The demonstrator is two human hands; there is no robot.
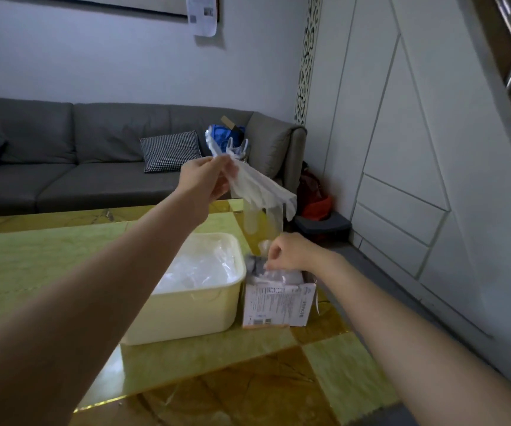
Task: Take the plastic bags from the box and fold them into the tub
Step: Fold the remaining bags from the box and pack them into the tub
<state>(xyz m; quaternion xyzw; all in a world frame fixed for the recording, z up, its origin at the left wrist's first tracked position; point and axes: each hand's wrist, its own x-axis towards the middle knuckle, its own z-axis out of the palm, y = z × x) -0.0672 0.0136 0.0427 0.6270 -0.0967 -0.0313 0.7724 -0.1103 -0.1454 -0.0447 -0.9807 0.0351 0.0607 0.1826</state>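
Two bare hands work over a glossy yellow-green stone-patterned table (48, 262) as a thin, translucent white plastic bag (257, 187) comes up out of a small white cardboard box with a printed label (277, 304), which stands just beside the right wall of a pale cream rectangular plastic tub (186, 312). High above the tub, the left hand (208, 179) pinches the bag's upper end between thumb and curled fingers, while the film hangs slack from it and trails down toward the box. Low at the box mouth, the right hand (291, 252) has its fingers curled, apparently pinching either the bag's lower end or the crumpled bags packed beneath; motion blur makes it hard to say which. Clear, crinkled film already lies inside the tub. Judged by how it drapes, the bag is almost weightless, limp and without any stiffness of its own, likely slick between dry fingers and prone to cling or drag its neighbours out with it. It seems best held at its two ends or corners and kept lightly taut, so the sheet flattens for a fold; a firm pinch matters more than force, since film this thin can stretch or tear. Behind stands a grey fabric sofa (63, 167) with a black-and-white checked cushion (171, 150)
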